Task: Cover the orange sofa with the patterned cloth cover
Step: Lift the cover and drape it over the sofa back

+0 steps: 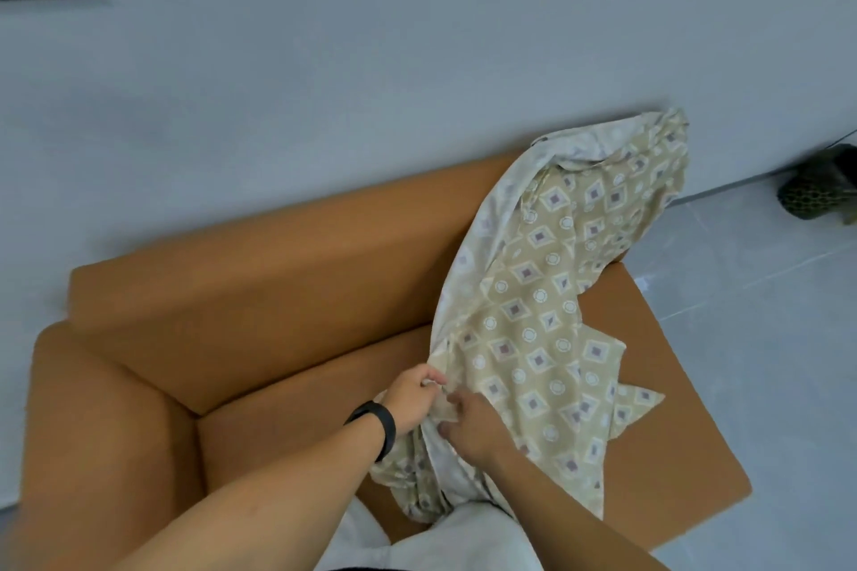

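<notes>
Left hand and right hand both pinching a bunched edge of the patterned cloth cover, close together over the near seat of the orange sofa. Lying heaped on the right half, running from the near seat up over the far right backrest corner; left armrest, backrest and left seat showing bare. Probably hunting for a corner or hem: worth keeping both pinches firm, sliding the 2 hands apart along the edge, then drawing leftward while watching the far end staying hooked.
</notes>
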The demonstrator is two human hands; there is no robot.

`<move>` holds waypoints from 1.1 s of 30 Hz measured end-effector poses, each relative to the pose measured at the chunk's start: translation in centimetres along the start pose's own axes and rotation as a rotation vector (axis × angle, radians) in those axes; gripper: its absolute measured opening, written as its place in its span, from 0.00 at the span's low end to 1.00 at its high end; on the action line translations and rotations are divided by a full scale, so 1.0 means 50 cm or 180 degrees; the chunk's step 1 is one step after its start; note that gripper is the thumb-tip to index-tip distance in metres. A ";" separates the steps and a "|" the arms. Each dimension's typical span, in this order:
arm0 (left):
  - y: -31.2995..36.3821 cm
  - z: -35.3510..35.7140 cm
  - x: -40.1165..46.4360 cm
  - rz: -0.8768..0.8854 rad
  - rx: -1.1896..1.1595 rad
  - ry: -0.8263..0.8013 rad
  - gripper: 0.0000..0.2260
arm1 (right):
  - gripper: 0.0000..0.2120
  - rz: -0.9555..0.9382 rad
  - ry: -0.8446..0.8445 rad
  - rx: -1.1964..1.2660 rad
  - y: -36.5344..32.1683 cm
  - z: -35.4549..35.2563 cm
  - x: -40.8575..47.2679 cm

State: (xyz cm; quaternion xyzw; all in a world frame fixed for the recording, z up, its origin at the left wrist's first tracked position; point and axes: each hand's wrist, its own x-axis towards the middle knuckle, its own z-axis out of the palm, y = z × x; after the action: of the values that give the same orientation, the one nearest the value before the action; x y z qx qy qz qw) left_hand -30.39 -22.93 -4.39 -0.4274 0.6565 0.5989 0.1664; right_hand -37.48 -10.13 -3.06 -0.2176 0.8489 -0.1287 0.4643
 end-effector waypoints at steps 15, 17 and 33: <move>0.264 -0.375 -0.080 0.1644 -0.0733 0.0411 0.17 | 0.15 -0.0528 0.1647 0.0984 -0.362 -0.025 -0.037; 0.282 -0.402 -0.091 0.1552 -0.0674 0.0118 0.23 | 0.15 -0.0676 0.1717 0.1324 -0.408 -0.069 -0.044; 0.218 -0.604 -0.183 0.1247 -0.0342 -0.0293 0.14 | 0.06 -0.1546 0.0676 0.3319 -0.773 -0.302 -0.046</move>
State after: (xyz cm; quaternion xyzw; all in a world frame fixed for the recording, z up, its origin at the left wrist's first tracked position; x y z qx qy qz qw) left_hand -24.52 -48.59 16.17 -0.2721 0.6859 0.6728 0.0536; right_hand -39.47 -42.46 22.98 -0.1346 0.6411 -0.6533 0.3796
